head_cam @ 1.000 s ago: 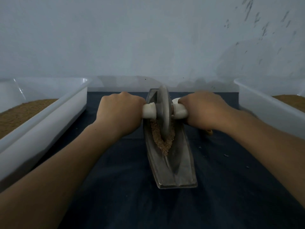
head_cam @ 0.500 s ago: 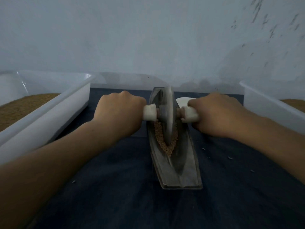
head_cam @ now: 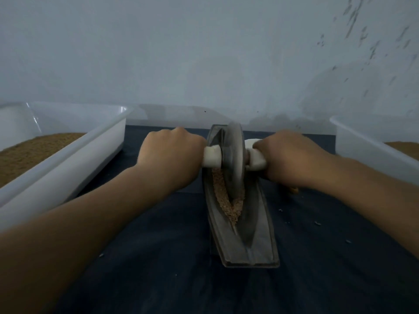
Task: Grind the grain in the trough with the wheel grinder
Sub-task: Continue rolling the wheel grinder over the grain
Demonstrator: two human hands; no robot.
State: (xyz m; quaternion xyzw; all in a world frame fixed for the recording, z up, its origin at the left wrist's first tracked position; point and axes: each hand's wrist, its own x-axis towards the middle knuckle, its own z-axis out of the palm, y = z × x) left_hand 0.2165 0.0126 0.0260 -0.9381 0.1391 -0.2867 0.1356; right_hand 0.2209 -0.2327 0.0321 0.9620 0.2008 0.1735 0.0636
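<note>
L hand [head_cam: 169,155] and R hand [head_cam: 288,158] both fisted tight on the white handles either side of the grinder wheel [head_cam: 233,155]. Wheel upright in far half of trough [head_cam: 242,241], w/ grain [head_cam: 226,196] banked along the groove. Trough sits mid-table on dark cloth [head_cam: 158,257], between two white bins at L/R edges.

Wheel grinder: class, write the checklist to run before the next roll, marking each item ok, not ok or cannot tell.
1. Grip of left hand on left handle: ok.
2. Grip of right hand on right handle: ok.
3. Seat of wheel in the trough: ok.
4. Supply of grain in the trough, by the wheel: ok.
5. Hold of the trough on the cloth: cannot tell.
6. Spill: not ok, a few specks lie on the cloth right of the trough.
</note>
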